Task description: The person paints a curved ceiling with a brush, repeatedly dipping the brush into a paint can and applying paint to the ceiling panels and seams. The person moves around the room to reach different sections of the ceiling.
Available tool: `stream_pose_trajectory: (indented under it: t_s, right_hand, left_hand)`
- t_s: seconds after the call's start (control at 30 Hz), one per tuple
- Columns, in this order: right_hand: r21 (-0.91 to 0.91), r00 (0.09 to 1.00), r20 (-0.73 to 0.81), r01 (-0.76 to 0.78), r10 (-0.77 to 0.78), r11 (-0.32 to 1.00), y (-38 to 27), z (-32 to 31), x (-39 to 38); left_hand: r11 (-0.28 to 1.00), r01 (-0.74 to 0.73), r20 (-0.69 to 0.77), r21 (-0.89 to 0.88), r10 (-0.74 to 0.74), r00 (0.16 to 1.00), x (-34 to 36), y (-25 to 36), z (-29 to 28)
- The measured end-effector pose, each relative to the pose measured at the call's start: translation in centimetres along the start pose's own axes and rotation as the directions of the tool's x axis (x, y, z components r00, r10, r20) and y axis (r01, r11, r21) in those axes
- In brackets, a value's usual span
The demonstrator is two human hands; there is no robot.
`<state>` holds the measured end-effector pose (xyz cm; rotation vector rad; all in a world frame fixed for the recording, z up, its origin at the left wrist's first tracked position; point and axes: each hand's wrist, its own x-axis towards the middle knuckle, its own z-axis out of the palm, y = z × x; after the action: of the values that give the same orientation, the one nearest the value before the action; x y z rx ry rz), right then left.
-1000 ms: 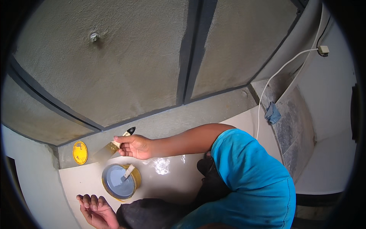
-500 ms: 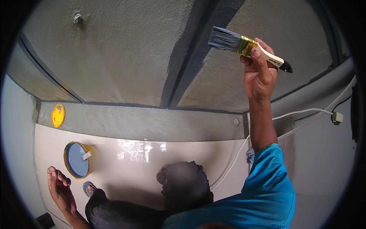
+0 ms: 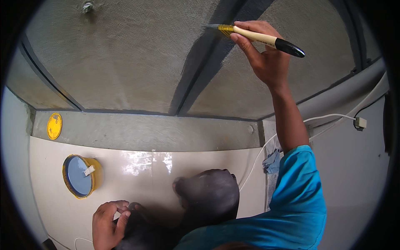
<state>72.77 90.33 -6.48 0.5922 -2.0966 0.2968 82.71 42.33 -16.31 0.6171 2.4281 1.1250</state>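
My right hand [image 3: 261, 53] grips a paintbrush [image 3: 271, 41] with a cream, black-tipped handle; its bristles are at a dark grey painted band [image 3: 182, 100] beside a groove in the grey textured wall. My left hand [image 3: 109, 223] is low by my knee, fingers curled, with nothing visible in them. A yellow bucket [image 3: 96, 180] of blue-grey paint, with a pale implement [image 3: 88, 170] resting in it, stands on the tiled floor. A yellow lid [image 3: 54, 126] rests on the cement strip at the wall's foot.
A white cable [image 3: 316, 117] runs along the right side to a small plug block [image 3: 361, 123]. A blue-grey cloth [image 3: 271, 161] lies beside my right sleeve. A pale side wall [image 3: 16, 166] bounds the left, and my dark-clad knee [image 3: 208, 193] is over the glossy tiles.
My right hand has risen from near the bucket to the upper wall, turning the brush and bringing its bristles leftward onto the band. My left hand has shifted rightward toward my knee.
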Motion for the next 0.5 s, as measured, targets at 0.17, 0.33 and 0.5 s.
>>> stream_pose_trajectory:
  t_s: [0.17, 0.33, 0.5]
  right_hand:
    - [-0.204, 0.996, -0.068, 0.043, -0.058, 0.978, 0.7, -2.2, 3.8]
    - [-0.458, 0.905, -0.221, 0.233, -0.364, 0.858, 0.2, -3.0, 5.4]
    - [-0.401, 0.945, 0.022, 0.308, -0.327, 0.863, -0.4, 3.9, -4.0]
  left_hand:
    - [0.999, 0.013, 0.023, -0.033, -0.012, 1.000, 1.4, -1.3, -0.3]
    - [0.990, -0.138, 0.105, -0.006, 0.138, 0.985, 3.3, -2.9, -0.6]
    - [0.995, -0.097, 0.158, -0.025, 0.100, 0.982, 3.0, -2.8, -0.4]
